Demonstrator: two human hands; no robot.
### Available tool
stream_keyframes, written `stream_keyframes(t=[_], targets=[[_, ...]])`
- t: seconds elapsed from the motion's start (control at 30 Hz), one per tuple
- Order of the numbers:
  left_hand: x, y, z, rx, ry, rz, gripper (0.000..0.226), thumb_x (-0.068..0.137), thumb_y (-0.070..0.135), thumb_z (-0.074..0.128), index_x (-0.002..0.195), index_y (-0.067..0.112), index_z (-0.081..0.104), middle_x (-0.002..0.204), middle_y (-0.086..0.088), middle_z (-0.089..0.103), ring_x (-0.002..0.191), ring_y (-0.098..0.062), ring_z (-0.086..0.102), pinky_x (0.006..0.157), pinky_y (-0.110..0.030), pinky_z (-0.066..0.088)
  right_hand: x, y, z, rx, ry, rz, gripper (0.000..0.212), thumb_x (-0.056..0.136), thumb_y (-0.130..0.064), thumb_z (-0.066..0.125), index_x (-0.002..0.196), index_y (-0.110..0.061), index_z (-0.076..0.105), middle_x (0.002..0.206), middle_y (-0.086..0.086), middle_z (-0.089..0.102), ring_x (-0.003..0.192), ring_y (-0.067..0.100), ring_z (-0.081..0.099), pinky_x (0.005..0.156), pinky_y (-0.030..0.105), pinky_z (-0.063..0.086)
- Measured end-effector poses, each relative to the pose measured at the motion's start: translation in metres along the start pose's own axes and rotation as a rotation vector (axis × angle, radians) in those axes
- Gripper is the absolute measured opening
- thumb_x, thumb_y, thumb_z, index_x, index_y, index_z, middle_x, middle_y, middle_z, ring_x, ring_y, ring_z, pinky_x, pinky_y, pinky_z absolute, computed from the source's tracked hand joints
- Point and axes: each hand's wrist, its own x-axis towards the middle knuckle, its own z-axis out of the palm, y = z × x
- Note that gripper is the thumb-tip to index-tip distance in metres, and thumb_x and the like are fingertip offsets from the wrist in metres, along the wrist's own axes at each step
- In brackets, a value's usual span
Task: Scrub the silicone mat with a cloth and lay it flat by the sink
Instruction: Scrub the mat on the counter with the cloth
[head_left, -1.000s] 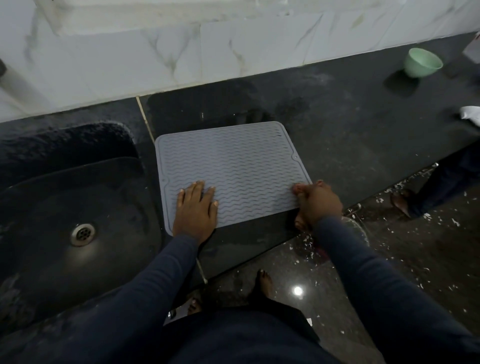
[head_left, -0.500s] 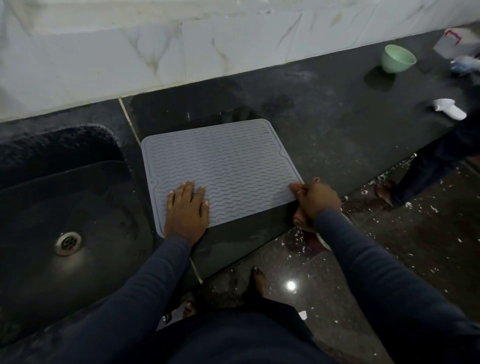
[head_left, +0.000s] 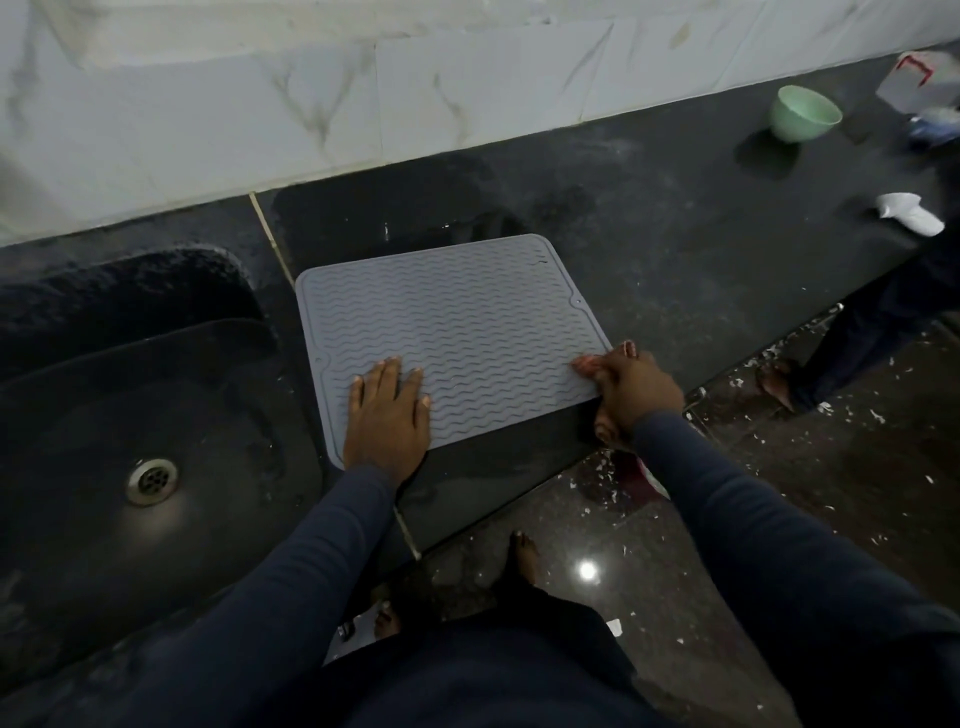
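The grey silicone mat (head_left: 457, 322) with a wavy ribbed face lies flat on the dark counter, just right of the black sink (head_left: 104, 415). My left hand (head_left: 387, 415) presses flat on the mat's near left part, fingers straight. At the mat's near right corner my right hand (head_left: 636, 387) is curled round a pinkish-red cloth (head_left: 587, 365), which touches the mat's edge. Most of the cloth is hidden under the hand.
A mint green bowl (head_left: 804, 113) stands far right by the marble wall (head_left: 311, 104). A white object (head_left: 909, 213) and a paper packet (head_left: 917, 83) lie near it. Another person's leg and foot (head_left: 779, 384) stand on the flecked floor, right of the counter's front edge.
Only the view has shifted a little. Both hands stay where they were on the mat, which lies in the same spot.
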Motion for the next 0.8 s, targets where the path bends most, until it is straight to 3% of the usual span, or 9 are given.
stream_keyframes(t=[0.17, 0.33, 0.4, 0.47, 0.5, 0.57, 0.63, 0.73, 0.8], targets=[[0.017, 0.003, -0.01, 0.015, 0.023, -0.037, 0.041, 0.088, 0.035, 0.043, 0.115, 0.014, 0.064, 0.127, -0.014, 0.056, 0.116, -0.033, 0.048, 0.105, -0.051, 0.026, -0.032, -0.085, 0.021, 0.118, 0.0, -0.203, 0.032, 0.092, -0.043, 0.052, 0.123, -0.036, 0.058, 0.126, 0.006, 0.048, 0.105, 0.03, 0.056, 0.09, 0.04, 0.047], [0.02, 0.001, 0.0, 0.036, 0.016, -0.026, 0.044, 0.091, 0.027, 0.04, 0.13, 0.013, 0.055, 0.138, -0.019, 0.048, 0.125, -0.038, 0.043, 0.106, -0.053, 0.027, -0.076, -0.14, 0.056, 0.044, -0.093, -0.438, 0.037, 0.093, -0.04, 0.054, 0.129, -0.033, 0.056, 0.13, 0.011, 0.049, 0.111, 0.035, 0.052, 0.088, 0.042, 0.045], [0.02, 0.001, 0.001, 0.042, 0.014, -0.043, 0.044, 0.092, 0.028, 0.04, 0.131, 0.014, 0.055, 0.139, -0.018, 0.047, 0.126, -0.037, 0.043, 0.107, -0.053, 0.026, -0.056, -0.112, 0.038, 0.066, -0.102, -0.467, 0.034, 0.092, -0.038, 0.056, 0.126, -0.038, 0.059, 0.137, 0.002, 0.047, 0.115, 0.026, 0.054, 0.092, 0.025, 0.044], [0.019, 0.003, 0.0, 0.032, 0.009, -0.043, 0.044, 0.093, 0.029, 0.04, 0.132, 0.014, 0.055, 0.14, -0.018, 0.047, 0.128, -0.037, 0.042, 0.108, -0.053, 0.024, -0.028, -0.062, 0.014, 0.019, -0.046, -0.428, 0.029, 0.092, -0.035, 0.055, 0.12, -0.038, 0.064, 0.135, -0.004, 0.052, 0.11, 0.013, 0.058, 0.078, 0.003, 0.04], [0.02, 0.003, -0.001, 0.029, 0.008, -0.043, 0.045, 0.093, 0.029, 0.039, 0.132, 0.013, 0.054, 0.141, -0.018, 0.046, 0.128, -0.037, 0.041, 0.109, -0.053, 0.024, -0.01, -0.038, 0.003, -0.009, -0.018, -0.346, 0.029, 0.094, -0.037, 0.052, 0.12, -0.039, 0.064, 0.137, -0.002, 0.051, 0.109, 0.013, 0.059, 0.079, 0.006, 0.043], [0.019, 0.003, -0.002, 0.031, 0.001, -0.041, 0.045, 0.094, 0.029, 0.038, 0.133, 0.013, 0.054, 0.141, -0.018, 0.046, 0.129, -0.037, 0.041, 0.109, -0.054, 0.024, 0.021, -0.003, -0.013, -0.04, -0.04, -0.059, 0.031, 0.095, -0.047, 0.048, 0.123, -0.041, 0.06, 0.139, 0.005, 0.049, 0.114, 0.026, 0.057, 0.094, 0.032, 0.046], [0.019, 0.003, -0.002, 0.033, -0.006, -0.044, 0.045, 0.094, 0.03, 0.038, 0.133, 0.013, 0.053, 0.142, -0.018, 0.045, 0.13, -0.037, 0.04, 0.11, -0.053, 0.023, 0.035, -0.007, -0.019, -0.06, -0.02, 0.068, 0.039, 0.093, -0.051, 0.048, 0.124, -0.029, 0.058, 0.129, 0.01, 0.055, 0.109, 0.034, 0.058, 0.09, 0.042, 0.045], [0.018, 0.004, -0.002, 0.021, -0.009, -0.055, 0.047, 0.094, 0.031, 0.036, 0.134, 0.014, 0.053, 0.142, -0.019, 0.045, 0.13, -0.037, 0.039, 0.11, -0.052, 0.021, 0.014, -0.064, -0.01, 0.069, 0.018, -0.138, 0.042, 0.092, -0.059, 0.045, 0.121, -0.033, 0.06, 0.123, 0.001, 0.054, 0.109, 0.028, 0.057, 0.091, 0.041, 0.047], [0.019, 0.004, -0.002, 0.027, -0.012, -0.051, 0.048, 0.093, 0.031, 0.034, 0.133, 0.014, 0.054, 0.141, -0.02, 0.046, 0.129, -0.038, 0.041, 0.109, -0.053, 0.024, -0.02, -0.114, 0.014, 0.128, -0.094, -0.365, 0.034, 0.095, -0.053, 0.044, 0.121, -0.039, 0.062, 0.128, -0.003, 0.051, 0.118, 0.024, 0.052, 0.097, 0.042, 0.044]])
